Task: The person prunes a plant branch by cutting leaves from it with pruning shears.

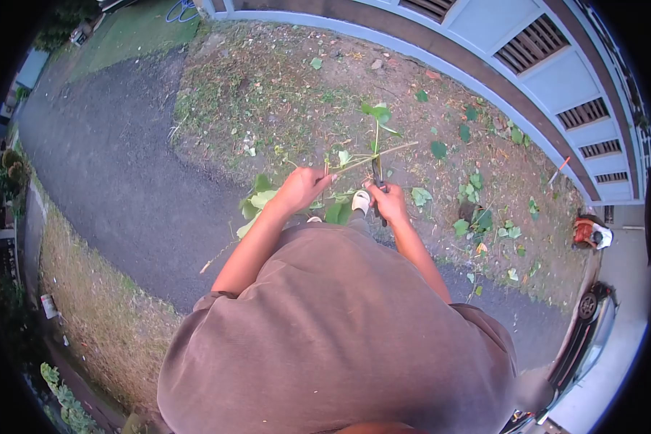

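Fingers of my left hand are closed round a leafy green stem that reaches up and to the right. Large leaves hang beside and below that hand. My right hand is wrapped round dark-handled pruning shears, their blades at the stem where a leafy side shoot branches off. Whether the blades are closed on it cannot be made out. Below the hands my light shoe shows on the ground.
Cut leaves lie scattered on the soil to the right. Asphalt runs along the left. A pale blue wall with vents curves along the upper right. A seated person and a parked car are at the far right.
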`<state>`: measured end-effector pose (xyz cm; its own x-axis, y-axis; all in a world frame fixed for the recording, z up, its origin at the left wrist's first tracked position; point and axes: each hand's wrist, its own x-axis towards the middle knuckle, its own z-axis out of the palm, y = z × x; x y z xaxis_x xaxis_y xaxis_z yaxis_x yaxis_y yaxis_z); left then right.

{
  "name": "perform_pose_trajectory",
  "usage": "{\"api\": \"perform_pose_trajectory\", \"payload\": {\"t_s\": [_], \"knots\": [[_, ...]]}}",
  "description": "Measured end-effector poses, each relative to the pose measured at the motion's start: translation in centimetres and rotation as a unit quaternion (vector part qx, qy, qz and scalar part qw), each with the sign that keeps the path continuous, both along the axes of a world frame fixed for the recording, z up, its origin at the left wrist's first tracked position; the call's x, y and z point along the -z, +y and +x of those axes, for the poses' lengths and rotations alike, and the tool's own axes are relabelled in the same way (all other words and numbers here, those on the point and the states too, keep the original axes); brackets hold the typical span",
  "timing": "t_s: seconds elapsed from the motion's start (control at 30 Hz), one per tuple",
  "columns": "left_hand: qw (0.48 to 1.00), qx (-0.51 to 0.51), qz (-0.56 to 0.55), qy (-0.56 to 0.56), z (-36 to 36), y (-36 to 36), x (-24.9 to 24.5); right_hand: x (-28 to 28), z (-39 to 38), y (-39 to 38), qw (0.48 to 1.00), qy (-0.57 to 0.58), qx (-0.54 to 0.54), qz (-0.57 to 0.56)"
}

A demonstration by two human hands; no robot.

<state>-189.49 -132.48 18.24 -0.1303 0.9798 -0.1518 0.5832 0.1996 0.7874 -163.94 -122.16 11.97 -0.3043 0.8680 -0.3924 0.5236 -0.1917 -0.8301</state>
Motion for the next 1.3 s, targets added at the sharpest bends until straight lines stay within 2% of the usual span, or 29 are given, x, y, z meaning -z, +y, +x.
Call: {"api": "perform_pose_trajectory", "payload": {"t_s": [0.1, 0.17, 0.2, 0.27, 0.3, 0.37, 0.4, 0.5, 0.63, 0.67, 0.7, 0.73, 0.77, 0.83, 0.87, 0.9, 0.97, 1.0, 1.03, 1.07, 1.1, 1.2, 1.23, 1.3], "knots": [[1.0, 0.007, 0.005, -0.012, -1.4, -0.7, 0.6, -1.8, -0.3, -0.3, 0.997, -0.05, -0.026, 0.044], [0.998, 0.037, -0.002, 0.045, -2.4, -1.0, 0.5, -2.8, -0.2, 0.1, 0.981, -0.111, -0.127, 0.094], [0.998, 0.036, -0.005, 0.041, -2.3, -1.4, 0.4, -3.3, 0.0, 0.1, 0.981, -0.114, -0.129, 0.091], [0.996, 0.039, 0.014, 0.076, -2.1, -1.8, 0.4, -4.2, -0.2, 0.9, 0.983, -0.071, -0.168, -0.012], [0.997, 0.037, 0.012, 0.073, -1.9, -2.0, 0.7, -3.9, 0.0, 1.6, 0.983, -0.074, -0.169, -0.014], [0.988, 0.055, 0.049, 0.136, -1.6, -2.0, 1.4, -3.0, 0.4, 2.9, 0.972, -0.073, -0.199, -0.099], [0.988, 0.055, 0.049, 0.135, -1.3, -1.8, 1.7, -2.6, 0.4, 3.0, 0.973, -0.028, -0.177, -0.143], [0.989, 0.06, 0.06, 0.123, -0.5, -2.2, 2.4, -3.0, 0.5, 3.2, 0.953, -0.089, -0.233, -0.169], [0.993, 0.027, 0.071, 0.089, -0.6, -1.4, 2.5, -2.4, 1.0, 2.7, 0.959, -0.116, -0.219, -0.134], [0.996, 0.002, 0.064, 0.061, -0.6, -1.4, 2.5, -0.2, 1.3, 2.3, 0.973, 0.071, -0.048, -0.213], [0.996, -0.002, 0.064, 0.061, -1.0, -1.3, 2.5, 1.5, 1.5, 2.2, 0.919, 0.252, 0.126, -0.276], [0.997, -0.036, 0.049, 0.05, -1.5, -1.0, 2.6, 2.1, 1.9, 2.8, 0.881, 0.312, 0.23, -0.271], [0.996, -0.07, 0.032, 0.039, -2.0, -0.8, 2.7, 2.2, 2.4, 3.4, 0.882, 0.311, 0.225, -0.273], [0.995, -0.1, 0.008, 0.011, -3.3, -0.7, 2.7, 2.8, 3.4, 3.5, 0.83, 0.358, 0.358, -0.235], [0.992, -0.126, -0.011, -0.017, -4.0, -0.8, 2.5, 3.4, 4.5, 3.5, 0.857, 0.319, 0.326, -0.241], [0.991, -0.132, -0.01, -0.013, -4.4, -0.8, 2.0, 2.8, 4.4, 2.7, 0.857, 0.322, 0.321, -0.244], [0.992, -0.047, -0.083, -0.087, -4.4, -0.1, 1.1, 0.6, 4.8, 1.8, 0.919, 0.321, 0.106, -0.204], [0.991, -0.051, -0.083, -0.089, -4.2, 0.3, 1.2, -0.6, 4.2, 1.4, 0.913, 0.346, 0.023, -0.214], [0.988, 0.006, -0.113, -0.107, -3.7, 0.7, 1.5, -1.6, 3.4, 1.0, 0.914, 0.343, 0.022, -0.216], [0.979, 0.065, -0.144, -0.127, -3.1, 1.0, 1.8, -3.5, 2.0, 0.4, 0.903, 0.357, -0.052, -0.232], [0.979, 0.067, -0.145, -0.129, -2.2, 1.3, 2.3, -4.5, 0.8, -0.1, 0.888, 0.37, -0.123, -0.245], [0.972, 0.154, -0.169, -0.055, -0.4, 2.2, 3.3, -4.4, -1.8, -0.5, 0.87, 0.418, -0.097, -0.242], [0.972, 0.151, -0.17, -0.057, -0.4, 1.9, 3.5, -4.2, -2.0, -0.2, 0.87, 0.416, -0.1, -0.246], [0.966, 0.094, -0.097, -0.223, -0.6, 0.7, 2.0, -4.1, -2.0, 0.1, 0.847, 0.448, 0.003, -0.287]]}}
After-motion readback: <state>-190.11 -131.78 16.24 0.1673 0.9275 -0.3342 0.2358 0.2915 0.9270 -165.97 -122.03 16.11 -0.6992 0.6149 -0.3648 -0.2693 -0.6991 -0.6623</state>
